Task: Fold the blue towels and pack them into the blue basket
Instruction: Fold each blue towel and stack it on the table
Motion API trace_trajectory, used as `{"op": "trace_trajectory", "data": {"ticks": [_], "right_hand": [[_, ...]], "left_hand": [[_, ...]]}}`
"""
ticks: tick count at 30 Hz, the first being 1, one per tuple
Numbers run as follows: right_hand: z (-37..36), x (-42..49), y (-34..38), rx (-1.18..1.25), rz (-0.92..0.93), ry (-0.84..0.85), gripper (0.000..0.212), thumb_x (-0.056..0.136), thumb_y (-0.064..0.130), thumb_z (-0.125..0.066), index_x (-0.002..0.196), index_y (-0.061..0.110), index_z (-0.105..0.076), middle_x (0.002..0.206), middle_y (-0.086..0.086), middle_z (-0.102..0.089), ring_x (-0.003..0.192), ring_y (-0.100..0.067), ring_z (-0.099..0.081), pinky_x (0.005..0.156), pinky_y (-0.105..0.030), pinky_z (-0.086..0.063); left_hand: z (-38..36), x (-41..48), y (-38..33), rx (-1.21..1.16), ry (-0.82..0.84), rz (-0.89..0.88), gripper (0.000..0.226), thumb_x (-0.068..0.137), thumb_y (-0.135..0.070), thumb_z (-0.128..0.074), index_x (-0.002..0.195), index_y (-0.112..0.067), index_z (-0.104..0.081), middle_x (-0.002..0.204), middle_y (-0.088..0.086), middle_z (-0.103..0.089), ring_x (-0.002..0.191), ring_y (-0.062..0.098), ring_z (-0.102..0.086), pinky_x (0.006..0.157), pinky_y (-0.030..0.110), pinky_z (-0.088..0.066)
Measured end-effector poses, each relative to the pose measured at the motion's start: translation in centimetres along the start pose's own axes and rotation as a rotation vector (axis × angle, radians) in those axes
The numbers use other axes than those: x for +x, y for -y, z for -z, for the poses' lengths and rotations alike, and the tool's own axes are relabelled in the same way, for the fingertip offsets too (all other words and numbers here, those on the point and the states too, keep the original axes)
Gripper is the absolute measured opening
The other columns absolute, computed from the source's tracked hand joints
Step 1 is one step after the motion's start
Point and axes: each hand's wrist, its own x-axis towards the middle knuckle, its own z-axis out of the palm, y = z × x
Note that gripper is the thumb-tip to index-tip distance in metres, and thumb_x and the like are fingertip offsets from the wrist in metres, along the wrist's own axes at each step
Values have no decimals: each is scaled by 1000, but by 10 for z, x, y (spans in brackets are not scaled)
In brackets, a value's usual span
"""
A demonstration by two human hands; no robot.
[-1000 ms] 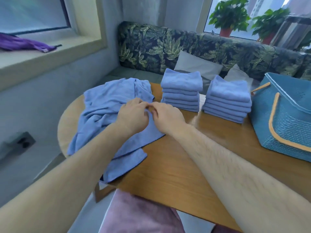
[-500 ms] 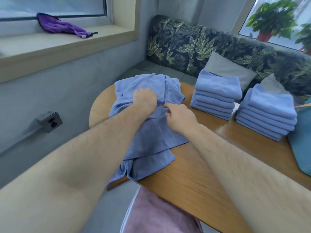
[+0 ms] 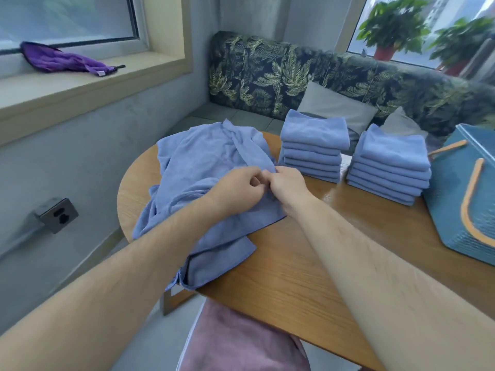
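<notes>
- The left hand (image 3: 235, 191) has come off the top of the towel heap (image 3: 198, 167), where it pressed half a second ago, and drawn back toward the heap's right edge.
- The right hand (image 3: 288, 188) has closed the gap. Both hands now meet fingertip to fingertip, pinching the edge, much as a second ago.
- A ridge now runs from the heap's far side down to the hands.
- The view has swung right, so the basket (image 3: 455, 199) shows largely again.
</notes>
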Motion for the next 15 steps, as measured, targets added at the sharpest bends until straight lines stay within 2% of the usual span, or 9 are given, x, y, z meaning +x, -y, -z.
{"op": "trace_trajectory", "data": {"ticks": [3,6,8,11,13,15], "right_hand": [[26,-11,-6,-9,30,-85,32,95,15,-58,68,15,-42,65,-4,-39,63,-16,-37,54,-29,-28],[50,-27,-20,91,36,-94,24,96,14,-58,73,13,-48,75,-9,-44,70,-19,-40,63,-30,-32],[70,-40,-33,97,38,-122,22,96,12,-57,75,11,-52,74,-8,-47,70,-17,-43,62,-28,-34],[104,-60,-63,71,10,-216,21,94,8,-54,74,7,-52,71,-2,-49,63,-14,-41,49,-18,-34],[124,-68,-88,29,-42,-265,9,90,11,-55,84,7,-60,76,3,-58,69,-16,-51,57,-22,-42],[139,-75,-107,-46,-58,-278,5,89,21,-59,92,22,-63,89,8,-67,84,-16,-63,71,-28,-50]], "left_hand": [[-3,17,-2,208,-110,-7,20,95,-19,-52,108,-21,-68,100,-4,-65,85,16,-59,75,33,-49],[-23,27,-10,397,52,-36,27,99,-29,-48,120,-23,-64,117,1,-58,103,25,-58,86,42,-48],[-44,26,-21,409,163,-70,23,101,-30,-45,113,-22,-62,115,2,-58,105,28,-58,85,44,-47],[-82,20,-40,413,252,-160,25,99,-30,-48,117,-21,-64,113,1,-61,101,26,-57,80,42,-48],[-112,12,-53,430,288,-209,30,97,-35,-45,115,-23,-66,110,0,-63,99,25,-59,78,43,-49],[-144,0,-65,467,261,-273,49,91,-44,-30,114,-24,-68,110,1,-64,99,28,-58,73,42,-48]]}}
